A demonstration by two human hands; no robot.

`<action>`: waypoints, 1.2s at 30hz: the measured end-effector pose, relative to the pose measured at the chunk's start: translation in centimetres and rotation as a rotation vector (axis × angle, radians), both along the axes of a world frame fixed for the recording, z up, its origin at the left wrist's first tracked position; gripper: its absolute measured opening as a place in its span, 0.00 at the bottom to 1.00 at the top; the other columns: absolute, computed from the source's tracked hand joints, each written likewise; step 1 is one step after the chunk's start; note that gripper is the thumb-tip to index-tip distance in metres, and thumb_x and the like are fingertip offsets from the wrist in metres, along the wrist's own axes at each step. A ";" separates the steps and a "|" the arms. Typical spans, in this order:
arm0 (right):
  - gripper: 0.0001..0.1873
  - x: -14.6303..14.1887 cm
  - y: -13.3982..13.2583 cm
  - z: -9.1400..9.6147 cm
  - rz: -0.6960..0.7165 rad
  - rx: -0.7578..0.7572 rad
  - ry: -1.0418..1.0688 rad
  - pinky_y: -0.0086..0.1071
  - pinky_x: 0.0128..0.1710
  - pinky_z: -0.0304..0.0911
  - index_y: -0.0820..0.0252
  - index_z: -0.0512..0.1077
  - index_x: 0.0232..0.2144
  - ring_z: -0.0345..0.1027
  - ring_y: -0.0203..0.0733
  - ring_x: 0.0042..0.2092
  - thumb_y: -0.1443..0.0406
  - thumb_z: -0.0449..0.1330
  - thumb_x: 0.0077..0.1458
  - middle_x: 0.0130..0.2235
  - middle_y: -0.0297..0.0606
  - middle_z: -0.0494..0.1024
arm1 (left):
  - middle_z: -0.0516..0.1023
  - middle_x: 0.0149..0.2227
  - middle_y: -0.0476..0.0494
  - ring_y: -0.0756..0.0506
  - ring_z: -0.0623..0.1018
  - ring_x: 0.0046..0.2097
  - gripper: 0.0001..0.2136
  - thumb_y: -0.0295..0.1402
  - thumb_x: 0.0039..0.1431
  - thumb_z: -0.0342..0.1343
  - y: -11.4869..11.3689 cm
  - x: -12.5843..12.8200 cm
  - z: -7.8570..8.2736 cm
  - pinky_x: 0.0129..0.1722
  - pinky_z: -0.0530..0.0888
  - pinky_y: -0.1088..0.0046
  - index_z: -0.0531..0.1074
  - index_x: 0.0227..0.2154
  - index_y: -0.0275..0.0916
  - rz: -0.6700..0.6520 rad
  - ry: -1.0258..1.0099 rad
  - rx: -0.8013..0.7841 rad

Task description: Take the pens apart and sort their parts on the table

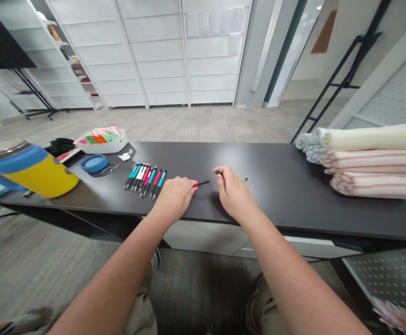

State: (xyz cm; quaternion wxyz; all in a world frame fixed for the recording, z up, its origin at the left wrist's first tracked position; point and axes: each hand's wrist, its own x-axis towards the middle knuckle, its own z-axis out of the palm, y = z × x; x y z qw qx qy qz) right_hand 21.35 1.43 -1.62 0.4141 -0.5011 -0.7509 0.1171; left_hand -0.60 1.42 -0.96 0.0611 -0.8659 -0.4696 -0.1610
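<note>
My left hand is closed around a pink pen, whose thin black end points to the right. A short gap away, my right hand pinches a small black piece, perhaps a pen part; most of it is hidden by the fingers. Just right of that hand a tiny silvery piece lies on the dark table. To the left of my left hand, several pens with teal, white and pink barrels and black grips lie side by side in a slanting row.
On the left stand a yellow and blue jug, a blue lid and a white tray of colourful packets. Crumpled white scrap lies near the lid. Rolled striped cloths are stacked at the right end of the dark table.
</note>
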 end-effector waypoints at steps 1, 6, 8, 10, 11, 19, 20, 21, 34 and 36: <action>0.15 0.0 0.0 -0.1 -0.013 -0.023 0.014 0.43 0.51 0.68 0.58 0.65 0.55 0.76 0.50 0.51 0.63 0.44 0.73 0.51 0.49 0.79 | 0.81 0.43 0.41 0.40 0.77 0.44 0.13 0.36 0.75 0.46 0.0 0.0 0.0 0.45 0.69 0.61 0.75 0.50 0.41 0.001 0.002 -0.002; 0.14 -0.1 0.0 -0.5 0.014 -0.077 0.166 0.41 0.45 0.70 0.56 0.58 0.58 0.78 0.48 0.47 0.61 0.45 0.73 0.52 0.49 0.81 | 0.81 0.43 0.41 0.40 0.76 0.44 0.14 0.37 0.76 0.45 0.0 0.1 0.0 0.45 0.69 0.61 0.75 0.51 0.41 0.001 -0.004 -0.002; 0.13 0.1 0.0 -0.5 0.026 -0.064 0.233 0.41 0.47 0.70 0.55 0.59 0.56 0.78 0.47 0.49 0.60 0.47 0.73 0.54 0.49 0.80 | 0.80 0.44 0.41 0.40 0.76 0.45 0.14 0.37 0.76 0.45 -0.1 0.1 0.1 0.46 0.69 0.62 0.75 0.53 0.42 0.000 -0.021 0.000; 0.11 0.3 0.1 -0.4 0.002 -0.023 0.241 0.39 0.45 0.70 0.55 0.64 0.52 0.76 0.47 0.48 0.59 0.51 0.71 0.54 0.49 0.79 | 0.80 0.45 0.41 0.40 0.76 0.46 0.14 0.37 0.76 0.46 -0.1 0.1 0.1 0.47 0.69 0.62 0.75 0.53 0.43 0.000 -0.050 -0.001; 0.11 0.4 0.1 -0.2 -0.023 0.001 0.224 0.38 0.44 0.70 0.56 0.67 0.49 0.75 0.46 0.47 0.58 0.53 0.70 0.52 0.48 0.79 | 0.80 0.45 0.41 0.41 0.76 0.47 0.14 0.37 0.76 0.45 -0.2 0.1 0.0 0.48 0.70 0.62 0.75 0.53 0.43 -0.001 -0.069 -0.003; 0.14 0.6 0.0 0.1 -0.076 -0.023 0.284 0.35 0.37 0.66 0.57 0.73 0.44 0.71 0.42 0.35 0.54 0.58 0.66 0.38 0.39 0.80 | 0.78 0.46 0.39 0.41 0.75 0.50 0.14 0.34 0.76 0.45 0.2 0.0 -0.5 0.53 0.72 0.61 0.74 0.54 0.41 -0.026 -0.191 0.017; 0.14 0.5 -0.1 0.2 -0.068 -0.025 0.301 0.34 0.36 0.65 0.57 0.73 0.44 0.71 0.41 0.35 0.54 0.58 0.66 0.38 0.39 0.80 | 0.78 0.46 0.39 0.41 0.75 0.50 0.14 0.35 0.76 0.45 0.2 0.0 -0.6 0.53 0.72 0.61 0.74 0.54 0.41 -0.026 -0.193 0.016; 0.14 0.5 -0.2 0.2 -0.061 -0.026 0.314 0.34 0.35 0.65 0.57 0.73 0.43 0.71 0.41 0.34 0.53 0.59 0.65 0.37 0.38 0.80 | 0.78 0.46 0.39 0.41 0.75 0.50 0.14 0.35 0.76 0.45 0.3 0.0 -0.7 0.53 0.72 0.61 0.74 0.53 0.41 -0.027 -0.193 0.014; 0.12 0.3 -0.5 0.5 -0.023 -0.044 0.392 0.34 0.35 0.66 0.57 0.74 0.43 0.71 0.39 0.33 0.57 0.61 0.62 0.35 0.37 0.79 | 0.78 0.45 0.39 0.41 0.75 0.49 0.15 0.36 0.77 0.43 0.1 0.1 -0.5 0.53 0.72 0.62 0.74 0.53 0.39 -0.002 -0.162 -0.011; 0.11 0.3 -0.6 0.6 -0.009 -0.051 0.385 0.33 0.35 0.66 0.57 0.75 0.42 0.71 0.39 0.33 0.58 0.61 0.61 0.34 0.36 0.79 | 0.78 0.45 0.39 0.40 0.75 0.49 0.16 0.36 0.77 0.43 0.1 0.2 -0.4 0.52 0.71 0.61 0.74 0.53 0.39 0.007 -0.147 -0.007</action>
